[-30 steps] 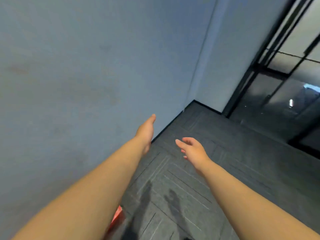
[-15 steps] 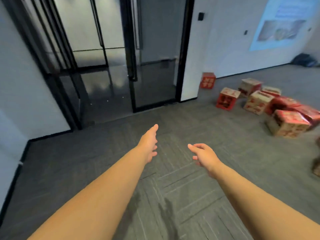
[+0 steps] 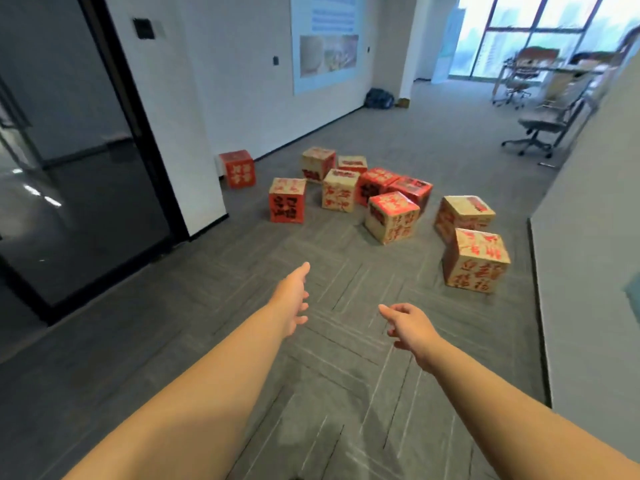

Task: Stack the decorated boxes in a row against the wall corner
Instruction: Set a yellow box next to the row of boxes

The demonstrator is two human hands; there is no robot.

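Several decorated cardboard boxes with red paper and dark lettering lie scattered on the grey carpet ahead. The nearest box (image 3: 475, 260) stands at the right, close to a white wall. Another box (image 3: 392, 216) sits in the middle and a red-fronted box (image 3: 287, 205) stands left of the cluster. A lone red box (image 3: 238, 168) rests against the far wall by a pillar. My left hand (image 3: 292, 299) and my right hand (image 3: 408, 325) reach forward over bare carpet, fingers relaxed, holding nothing, well short of the boxes.
A dark glass door (image 3: 69, 174) with a black frame fills the left. A white wall edge (image 3: 585, 237) closes the right side. Office chairs (image 3: 543, 123) and desks stand far back right near bright windows. A poster (image 3: 325, 39) hangs on the far wall.
My view has swung right, from the blue wall corner past the glass doors to the scattered boxes. Both hands stay out in front, empty.
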